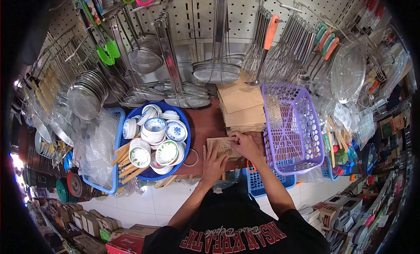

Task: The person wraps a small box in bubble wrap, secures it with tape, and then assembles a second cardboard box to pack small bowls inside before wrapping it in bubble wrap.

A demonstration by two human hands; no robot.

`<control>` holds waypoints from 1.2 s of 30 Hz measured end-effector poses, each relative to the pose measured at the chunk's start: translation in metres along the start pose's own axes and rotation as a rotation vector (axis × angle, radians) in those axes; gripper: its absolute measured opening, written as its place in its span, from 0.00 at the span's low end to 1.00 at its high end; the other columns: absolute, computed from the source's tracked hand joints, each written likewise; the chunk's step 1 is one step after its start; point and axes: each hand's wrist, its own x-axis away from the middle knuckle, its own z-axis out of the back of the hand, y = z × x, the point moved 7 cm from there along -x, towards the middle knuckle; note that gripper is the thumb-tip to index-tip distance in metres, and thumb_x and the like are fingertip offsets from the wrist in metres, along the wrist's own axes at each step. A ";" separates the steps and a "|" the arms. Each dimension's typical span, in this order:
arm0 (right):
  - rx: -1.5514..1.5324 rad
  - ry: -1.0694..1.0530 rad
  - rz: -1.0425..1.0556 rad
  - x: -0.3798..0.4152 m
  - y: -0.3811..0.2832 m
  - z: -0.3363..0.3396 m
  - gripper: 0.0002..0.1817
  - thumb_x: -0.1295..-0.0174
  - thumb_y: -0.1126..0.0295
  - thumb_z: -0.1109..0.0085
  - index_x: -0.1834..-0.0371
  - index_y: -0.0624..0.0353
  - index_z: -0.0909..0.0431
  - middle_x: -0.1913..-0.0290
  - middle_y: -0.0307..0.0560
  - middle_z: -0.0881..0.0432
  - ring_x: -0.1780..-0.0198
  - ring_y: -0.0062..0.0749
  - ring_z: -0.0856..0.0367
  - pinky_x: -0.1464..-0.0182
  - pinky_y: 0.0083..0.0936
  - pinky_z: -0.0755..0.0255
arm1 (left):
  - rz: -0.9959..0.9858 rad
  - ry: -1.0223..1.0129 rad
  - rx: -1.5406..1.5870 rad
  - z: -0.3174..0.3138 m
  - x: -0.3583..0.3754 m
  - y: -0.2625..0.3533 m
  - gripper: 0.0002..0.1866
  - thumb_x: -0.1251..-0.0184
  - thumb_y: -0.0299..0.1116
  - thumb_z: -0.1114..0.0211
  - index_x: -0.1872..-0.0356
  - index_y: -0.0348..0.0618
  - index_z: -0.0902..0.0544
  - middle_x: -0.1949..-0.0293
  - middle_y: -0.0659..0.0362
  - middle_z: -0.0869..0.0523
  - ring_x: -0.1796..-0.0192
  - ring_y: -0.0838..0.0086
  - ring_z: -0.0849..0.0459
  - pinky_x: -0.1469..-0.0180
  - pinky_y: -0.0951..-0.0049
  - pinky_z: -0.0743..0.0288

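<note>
A small, flat brown piece of card or paper (225, 144) with faint dark marks lies on the reddish-brown table in front of me. My left hand (213, 161) rests flat on its left and lower part, fingers stretched out. Over the upper right part of the piece, my right hand (244, 144) is closed, its fingertips pressed together. Whatever those fingers may hold is hidden. Just beyond the hands rises a stack of brown paper or card sheets (240, 99). A thin ring (191, 158) lies left of my left hand.
On the left stands a blue basin (186, 142) of small bowls, beside a light-blue basket (121, 136) holding clear plastic wrap. A purple basket (297, 168) is close to my right arm. Strainers (216, 74) and whisks (280, 57) hang from the pegboard (192, 18) behind.
</note>
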 end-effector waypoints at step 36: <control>-0.005 0.039 0.012 0.004 -0.008 0.006 0.13 0.36 0.74 0.38 0.48 0.59 0.19 0.70 0.57 0.16 0.68 0.50 0.15 0.62 0.38 0.22 | -0.278 -0.399 -0.157 0.004 -0.033 -0.018 0.26 0.38 0.46 0.29 0.37 0.65 0.17 0.25 0.46 0.36 0.21 0.50 0.42 0.19 0.42 0.60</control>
